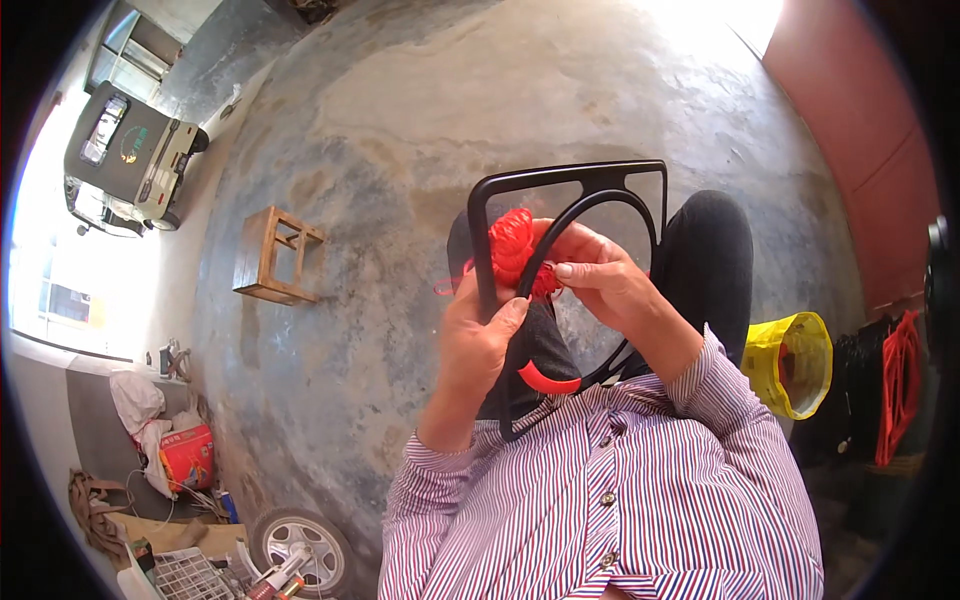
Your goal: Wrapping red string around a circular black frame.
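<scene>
Across my lap stands a black frame (570, 172) with rounded corners and a black ring inside it. A curved red section (548, 378) covers part of the ring at its lower left. My left hand (474, 338) is closed round the frame's left side, its thumb pressed near the ring. Beside those fingers hangs a bundle of red cord (511, 245), partly behind the frame. With thumb and fingers together, my right hand (608, 282) pinches the red cord at the ring's left edge. Some of its fingers are hidden behind the ring.
To the right of my legs is a yellow bag (790, 365), with red cord (897, 388) hanging farther right. A wooden stool (277, 257) stands on the concrete floor at left. Lower left are a wheel (302, 553) and a red bag (188, 458); a three-wheeled vehicle (132, 155) is beyond.
</scene>
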A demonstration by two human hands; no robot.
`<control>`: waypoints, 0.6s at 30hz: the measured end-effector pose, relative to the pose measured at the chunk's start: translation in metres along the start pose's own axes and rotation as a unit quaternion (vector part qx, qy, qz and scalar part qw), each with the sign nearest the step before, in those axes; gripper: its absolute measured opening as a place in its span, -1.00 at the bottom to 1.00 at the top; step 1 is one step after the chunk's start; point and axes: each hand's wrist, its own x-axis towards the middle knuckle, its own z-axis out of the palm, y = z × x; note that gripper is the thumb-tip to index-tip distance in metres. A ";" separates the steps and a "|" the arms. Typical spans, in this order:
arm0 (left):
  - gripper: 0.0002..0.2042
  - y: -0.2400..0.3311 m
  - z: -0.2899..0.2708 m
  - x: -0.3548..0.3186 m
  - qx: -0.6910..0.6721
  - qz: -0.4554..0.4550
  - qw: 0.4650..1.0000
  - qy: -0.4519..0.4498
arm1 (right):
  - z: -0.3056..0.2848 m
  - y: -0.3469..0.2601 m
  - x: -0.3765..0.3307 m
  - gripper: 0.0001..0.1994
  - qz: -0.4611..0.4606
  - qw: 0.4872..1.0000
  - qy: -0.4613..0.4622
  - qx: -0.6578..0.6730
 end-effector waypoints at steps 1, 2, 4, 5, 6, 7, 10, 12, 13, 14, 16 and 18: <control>-0.64 0.000 0.001 -0.001 -0.005 0.023 0.999 0.021 | -0.004 -0.001 -0.001 -0.64 -0.009 0.999 0.010 -0.039; -0.66 -0.001 0.003 -0.001 -0.009 0.047 0.998 0.042 | -0.012 -0.002 -0.003 -0.66 -0.004 0.997 0.033 -0.067; -0.65 -0.005 0.003 0.001 -0.005 0.076 0.995 0.065 | -0.020 -0.006 -0.006 -0.71 0.004 0.989 0.084 -0.123; -0.63 -0.008 0.001 0.002 0.003 0.082 0.994 0.070 | -0.020 -0.006 -0.009 -0.72 -0.020 0.976 0.107 -0.188; -0.60 -0.010 0.000 0.003 0.011 0.087 0.993 0.076 | -0.010 -0.012 -0.009 -0.71 -0.100 0.933 0.110 -0.327; -0.61 -0.007 0.003 0.003 0.011 0.091 0.993 0.073 | 0.001 -0.018 -0.010 -0.69 -0.177 0.865 0.111 -0.457; -0.66 0.002 0.011 0.003 0.054 0.136 0.988 0.053 | 0.019 -0.021 -0.002 -0.55 -0.313 0.661 0.106 -0.674; -0.79 0.009 0.016 0.001 0.120 0.168 0.978 0.029 | 0.032 -0.024 0.000 -0.51 -0.337 0.580 0.093 -0.736; -0.87 0.016 0.020 -0.001 0.143 0.166 0.975 0.019 | 0.033 -0.021 0.003 -0.47 -0.350 0.585 0.091 -0.726; -0.87 0.014 0.021 0.000 0.128 0.170 0.977 0.017 | 0.032 -0.019 0.004 -0.48 -0.348 0.601 0.092 -0.714; -0.86 0.007 0.021 0.001 0.099 0.179 0.979 0.020 | 0.030 -0.016 0.008 -0.50 -0.344 0.633 0.089 -0.687; -0.87 0.000 0.017 0.000 0.131 0.201 0.970 0.045 | 0.025 -0.019 0.008 -0.55 -0.333 0.697 0.084 -0.629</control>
